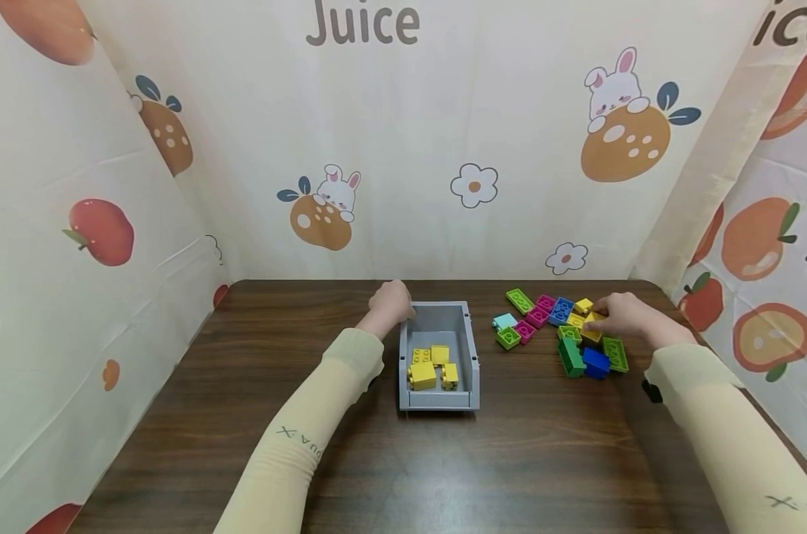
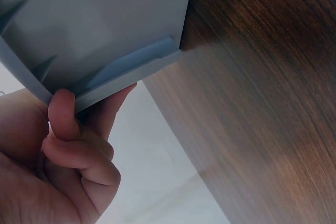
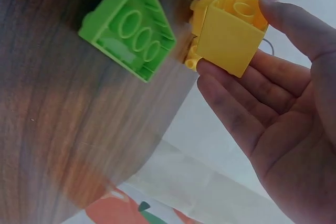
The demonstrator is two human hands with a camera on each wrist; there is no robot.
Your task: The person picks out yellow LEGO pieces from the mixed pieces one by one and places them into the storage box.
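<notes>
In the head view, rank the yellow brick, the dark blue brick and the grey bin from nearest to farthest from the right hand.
1. Yellow brick: at the fingertips of the right hand.
2. Dark blue brick: just below the hand, at the pile's near edge.
3. Grey bin: far left, mid-table, by the left hand.

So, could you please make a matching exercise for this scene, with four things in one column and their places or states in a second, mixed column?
Things:
1. left hand
2. right hand
3. grey bin
4. dark blue brick

Places or states:
A. lies on the table near the right sleeve
B. holds yellow bricks inside
C. grips the far left corner of the bin
D. pinches a yellow brick at the pile

Pairs: 1-C, 2-D, 3-B, 4-A
</notes>
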